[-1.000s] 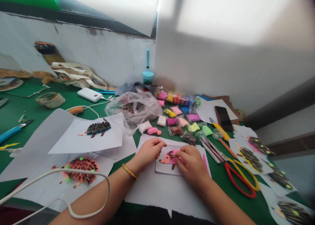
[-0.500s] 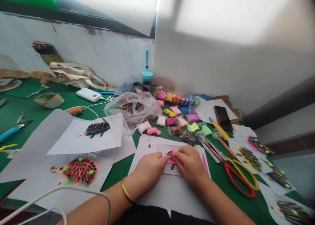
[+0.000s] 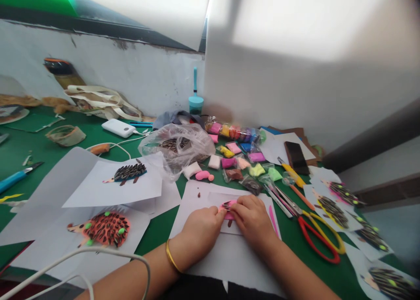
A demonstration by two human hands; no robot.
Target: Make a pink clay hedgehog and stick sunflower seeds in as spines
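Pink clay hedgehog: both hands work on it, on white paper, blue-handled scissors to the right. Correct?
No. In the head view the scissors have red and yellow handles, not blue; left hand and right hand are on the pink clay hedgehog.

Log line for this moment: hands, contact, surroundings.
left hand: fingertips on pink clay hedgehog | right hand: fingertips on same hedgehog | hedgehog: on white card | scissors: right of hands, untouched

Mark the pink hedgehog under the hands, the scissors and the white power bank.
pink hedgehog (image 3: 229, 205): head view, visible strip of its pink body.
scissors (image 3: 297, 211): head view, pivot where the blades meet.
power bank (image 3: 118, 127): head view, middle of its top face.
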